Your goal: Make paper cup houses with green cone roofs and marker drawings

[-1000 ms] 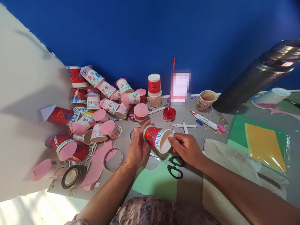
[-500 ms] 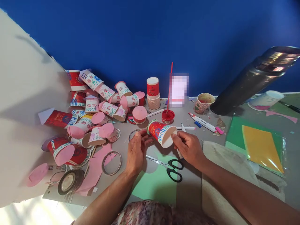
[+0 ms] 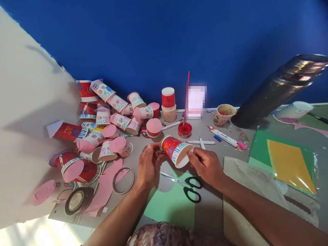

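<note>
A red paper cup [image 3: 171,147] with blue and teal marker strokes near its rim is tilted sideways, its open mouth facing right and toward me. My right hand [image 3: 207,166] pinches the rim between thumb and fingers. At the base end, which has a green edge, my left hand [image 3: 149,166] has its curled fingertips against the cup; part of their contact is hidden. Below the cup lie black-handled scissors [image 3: 179,181], slightly spread, on a light green paper sheet [image 3: 169,208]. A tape ring [image 3: 145,148] shows partly behind my left hand.
Decorated paper cups [image 3: 102,118] are heaped at left. Nearby lie tape rolls [image 3: 123,180] and pink paper [image 3: 104,191]. Behind stand stacked cups [image 3: 168,112], a red paint pot [image 3: 185,130] and a black flask [image 3: 266,94]. Markers [image 3: 227,136], a cloth [image 3: 246,184] and packaged coloured paper [image 3: 289,164] lie at right.
The view has shifted slightly, so the scene sits a little lower and further right. The cup has turned slightly, showing less of its inside. Both hands stay at it.
</note>
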{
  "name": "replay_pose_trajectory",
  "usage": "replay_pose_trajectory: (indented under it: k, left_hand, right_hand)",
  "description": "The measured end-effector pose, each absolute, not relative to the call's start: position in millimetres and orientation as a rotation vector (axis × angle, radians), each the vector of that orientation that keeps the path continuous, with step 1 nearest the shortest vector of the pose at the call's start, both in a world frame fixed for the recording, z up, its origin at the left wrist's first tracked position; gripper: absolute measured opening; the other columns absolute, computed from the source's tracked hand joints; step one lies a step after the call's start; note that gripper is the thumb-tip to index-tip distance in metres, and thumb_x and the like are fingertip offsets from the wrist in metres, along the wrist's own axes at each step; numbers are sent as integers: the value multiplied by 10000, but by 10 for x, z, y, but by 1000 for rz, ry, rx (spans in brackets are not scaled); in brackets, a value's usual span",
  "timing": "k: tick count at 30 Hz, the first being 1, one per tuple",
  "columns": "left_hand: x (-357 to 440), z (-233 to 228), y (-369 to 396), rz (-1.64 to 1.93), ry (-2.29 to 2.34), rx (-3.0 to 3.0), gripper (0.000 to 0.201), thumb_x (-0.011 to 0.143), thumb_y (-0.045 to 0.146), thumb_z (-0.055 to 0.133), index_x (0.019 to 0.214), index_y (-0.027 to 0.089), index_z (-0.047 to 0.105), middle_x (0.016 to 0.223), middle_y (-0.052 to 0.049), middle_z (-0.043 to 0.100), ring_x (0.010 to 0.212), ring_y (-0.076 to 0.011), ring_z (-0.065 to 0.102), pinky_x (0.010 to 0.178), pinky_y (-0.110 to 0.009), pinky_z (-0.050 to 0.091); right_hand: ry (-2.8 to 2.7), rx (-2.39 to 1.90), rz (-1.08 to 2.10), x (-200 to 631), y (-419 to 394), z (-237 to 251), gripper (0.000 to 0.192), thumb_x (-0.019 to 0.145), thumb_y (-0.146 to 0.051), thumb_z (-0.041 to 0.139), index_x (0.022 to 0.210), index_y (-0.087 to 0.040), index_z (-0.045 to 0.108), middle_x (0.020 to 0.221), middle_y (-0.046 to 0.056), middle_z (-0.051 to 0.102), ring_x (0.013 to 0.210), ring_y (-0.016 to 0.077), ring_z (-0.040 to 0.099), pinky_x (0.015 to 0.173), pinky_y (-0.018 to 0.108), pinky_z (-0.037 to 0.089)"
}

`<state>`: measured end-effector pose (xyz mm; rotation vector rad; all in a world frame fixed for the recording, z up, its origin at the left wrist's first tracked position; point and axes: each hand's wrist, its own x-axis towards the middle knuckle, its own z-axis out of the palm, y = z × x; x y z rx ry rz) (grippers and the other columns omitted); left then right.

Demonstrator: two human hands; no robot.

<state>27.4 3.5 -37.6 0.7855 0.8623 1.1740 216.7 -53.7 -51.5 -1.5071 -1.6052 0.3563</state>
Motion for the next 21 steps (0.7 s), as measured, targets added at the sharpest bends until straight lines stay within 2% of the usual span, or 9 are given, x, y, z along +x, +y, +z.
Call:
replay_pose_trajectory:
  k: [2,4,8,11,14,17,21]
  left_hand:
    - [254,-351,51,1168,890,743,435,802,579,777,859,150,739,772,-38,726,679,-132,664,693,-249,556]
    - [238,-326,52,1157,919,727,431,820,574,761,903,152,740,823,-45,744,716,-143,678,703,-254,555]
    - [242,-284,26,1104,918,757,477,874,599,687,1017,149,757,995,-93,781,937,-236,730,815,-328,575]
    - [254,-284,14,1098,866,777,502,841,607,715,1029,145,769,1042,-118,788,995,-283,735,866,-383,579]
    - [250,-306,17,1106,855,801,436,813,490,787,1093,157,766,1080,-117,789,981,-270,741,894,-380,569]
    - [234,-341,29,1094,870,826,415,787,372,835,1153,195,751,1154,-93,773,971,-224,732,888,-328,558]
    - [230,-403,33,1110,904,985,430,805,341,827,1208,236,719,1236,-77,732,1032,-210,699,904,-308,549]
  right_hand:
    - [-1668,-1488,278,2160,-549,-530,414,979,-292,475,570,-239,443,475,-32,537,445,113,474,505,263,313]
    - [-1726,-1466,194,2152,-560,-539,416,977,-273,473,565,-238,431,483,-30,508,462,118,445,518,276,289]
    - [-1813,-1427,31,2142,-568,-548,414,980,-235,473,567,-234,443,493,-24,496,489,130,418,549,296,270]
    - [-1869,-1412,-67,2146,-561,-560,424,990,-225,469,565,-229,474,500,-14,512,500,138,425,563,309,263]
    - [-1917,-1419,-147,2161,-549,-580,420,992,-217,464,578,-220,535,522,6,560,521,149,463,588,323,273]
    - [-1972,-1455,-187,2181,-533,-604,373,975,-207,502,617,-206,605,562,19,619,546,156,517,611,330,291]
    - [-2013,-1561,-176,2223,-507,-632,264,942,-175,567,707,-203,685,624,18,685,588,170,587,611,328,309]
